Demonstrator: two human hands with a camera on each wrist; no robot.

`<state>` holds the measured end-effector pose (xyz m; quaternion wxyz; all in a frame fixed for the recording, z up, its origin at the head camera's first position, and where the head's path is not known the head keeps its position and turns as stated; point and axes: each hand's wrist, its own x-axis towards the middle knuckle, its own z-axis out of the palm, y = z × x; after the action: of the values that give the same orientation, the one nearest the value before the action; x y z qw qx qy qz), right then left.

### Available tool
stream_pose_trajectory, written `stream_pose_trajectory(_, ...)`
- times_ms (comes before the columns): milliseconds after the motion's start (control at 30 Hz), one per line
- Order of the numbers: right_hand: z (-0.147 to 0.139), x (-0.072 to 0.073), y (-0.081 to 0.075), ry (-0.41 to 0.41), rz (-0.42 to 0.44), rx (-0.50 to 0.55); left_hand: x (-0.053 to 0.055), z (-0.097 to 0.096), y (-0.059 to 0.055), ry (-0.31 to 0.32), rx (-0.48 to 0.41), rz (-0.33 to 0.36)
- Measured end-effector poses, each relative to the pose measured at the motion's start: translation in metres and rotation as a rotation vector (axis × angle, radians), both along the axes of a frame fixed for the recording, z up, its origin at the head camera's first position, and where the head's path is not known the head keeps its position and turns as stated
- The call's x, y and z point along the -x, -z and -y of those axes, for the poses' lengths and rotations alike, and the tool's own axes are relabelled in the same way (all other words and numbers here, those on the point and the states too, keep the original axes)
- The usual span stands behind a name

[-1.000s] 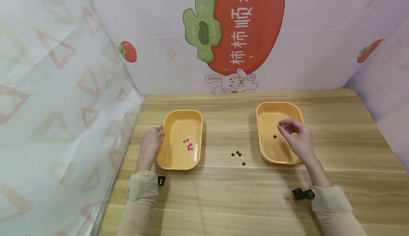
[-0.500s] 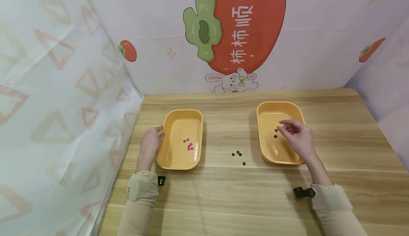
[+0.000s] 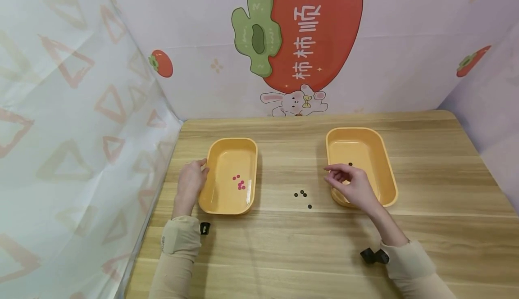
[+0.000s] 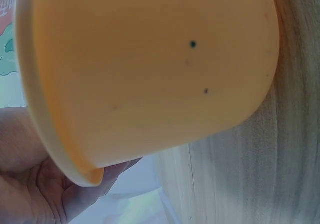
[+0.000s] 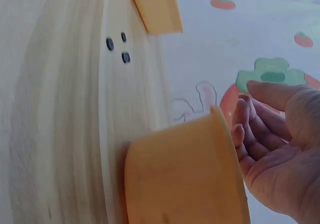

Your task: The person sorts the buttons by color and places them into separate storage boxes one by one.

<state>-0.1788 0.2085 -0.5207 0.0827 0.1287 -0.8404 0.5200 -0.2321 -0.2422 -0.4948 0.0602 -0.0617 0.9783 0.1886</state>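
My left hand (image 3: pixel 190 184) holds the left rim of a yellow-orange plastic tub (image 3: pixel 220 202). Several small pink discs (image 3: pixel 241 185) lie in that tub. Over the near left rim of a matching tub (image 3: pixel 388 179) is my right hand (image 3: pixel 356 188), its fingers bent and nothing visible between thumb and fingertips. One small black disc (image 3: pixel 350 164) shows inside this right tub; my hand covers part of its floor. Between the tubs, several black discs (image 3: pixel 302 192), button-like in look, lie on the table. The right wrist view shows them as thick and round (image 5: pixel 110 44).
The wood-grain table (image 3: pixel 279 254) ends at a printed cloth backdrop (image 3: pixel 202 87) behind, with more cloth (image 3: pixel 81 155) along the left. Black wrist-camera mounts (image 3: pixel 374 256) stick out beside both cuffs.
My right hand let a black disc go into the right tub, beside another one there. It then moved left and slightly down to the tub's left rim. The left hand stayed put.
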Motion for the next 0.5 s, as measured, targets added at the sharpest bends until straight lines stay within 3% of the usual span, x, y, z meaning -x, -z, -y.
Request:
stream_pose_trajectory(167,0.017,-0.007,0.0,-0.078,0.019,-0.013,0.001,0.0,0.0,0.002,0.007,-0.008)
stream_pose_trajectory(300,0.032,-0.014,0.002,-0.175,0.097,0.01,0.001,0.0,0.0,0.004,0.011,-0.008)
stream_pose_trajectory(500,0.053,-0.021,0.017,-0.244,0.142,0.001,0.001,0.001,0.001,0.005,0.009,-0.004)
